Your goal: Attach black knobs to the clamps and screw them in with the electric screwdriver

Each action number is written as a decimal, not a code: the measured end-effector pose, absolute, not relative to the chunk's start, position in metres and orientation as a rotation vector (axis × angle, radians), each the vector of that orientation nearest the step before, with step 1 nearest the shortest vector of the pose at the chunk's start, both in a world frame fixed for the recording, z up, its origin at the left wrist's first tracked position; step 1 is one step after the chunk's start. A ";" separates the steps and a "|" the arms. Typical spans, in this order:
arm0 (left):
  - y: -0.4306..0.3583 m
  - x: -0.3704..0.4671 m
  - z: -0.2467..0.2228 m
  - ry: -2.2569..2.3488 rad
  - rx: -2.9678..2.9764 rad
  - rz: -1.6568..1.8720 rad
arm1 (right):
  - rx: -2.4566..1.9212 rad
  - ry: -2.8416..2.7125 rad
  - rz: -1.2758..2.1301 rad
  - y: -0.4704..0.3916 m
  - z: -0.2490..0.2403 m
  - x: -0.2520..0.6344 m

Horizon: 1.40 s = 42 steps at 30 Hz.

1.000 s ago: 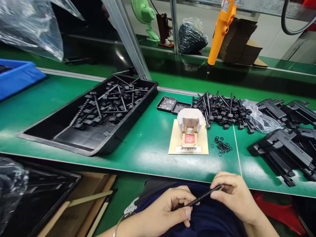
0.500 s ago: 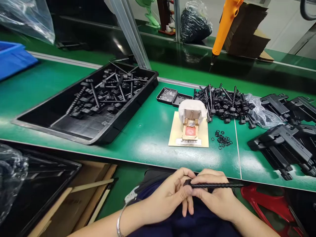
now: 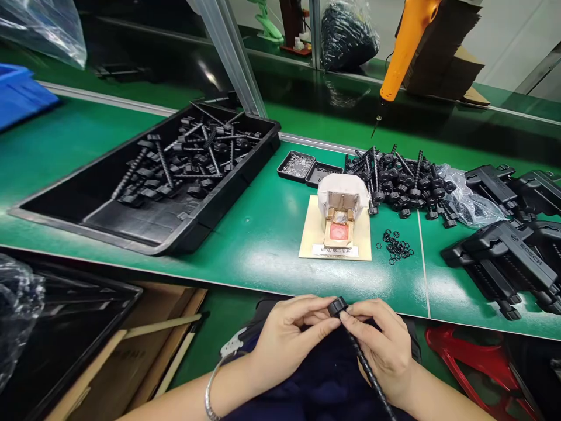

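Hands meet over the lap, just below the green table edge. Left hand and right hand both pinch the threaded rod at its knob end, shaft trailing down past the right wrist. Judgement: keep fingertips tight at the knob, rod steady, well short of the jig block.

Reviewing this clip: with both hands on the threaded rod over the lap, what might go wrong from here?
1. The threaded rod is held below the table edge by the left hand and right hand; a slip would likely send it to the floor.
2. The loose black rings lie unboxed near the edge and could scatter if brushed.
3. The hanging orange screwdriver may catch a raised arm.
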<state>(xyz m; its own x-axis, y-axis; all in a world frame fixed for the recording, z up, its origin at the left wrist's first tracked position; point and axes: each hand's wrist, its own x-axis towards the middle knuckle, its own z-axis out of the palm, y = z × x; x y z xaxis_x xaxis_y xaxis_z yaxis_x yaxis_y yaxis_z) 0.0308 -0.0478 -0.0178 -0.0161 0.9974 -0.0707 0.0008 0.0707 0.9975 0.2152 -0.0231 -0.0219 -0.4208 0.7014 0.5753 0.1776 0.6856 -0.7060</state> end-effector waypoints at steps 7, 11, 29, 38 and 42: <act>-0.041 0.019 -0.001 1.205 1.738 1.076 | -0.877 -1.543 1.629 -0.005 -0.001 0.216; -0.041 0.020 0.005 1.159 1.889 0.992 | -1.019 -1.240 2.160 0.008 0.004 0.212; -0.043 0.012 0.002 0.969 1.894 0.856 | -0.650 -1.858 1.297 -0.012 -0.010 0.225; -0.040 0.019 -0.007 1.115 1.714 0.672 | -0.513 -2.013 0.825 -0.009 -0.024 0.209; -0.014 -0.024 0.019 1.598 1.815 0.722 | -0.627 -1.966 0.722 -0.005 -0.019 0.208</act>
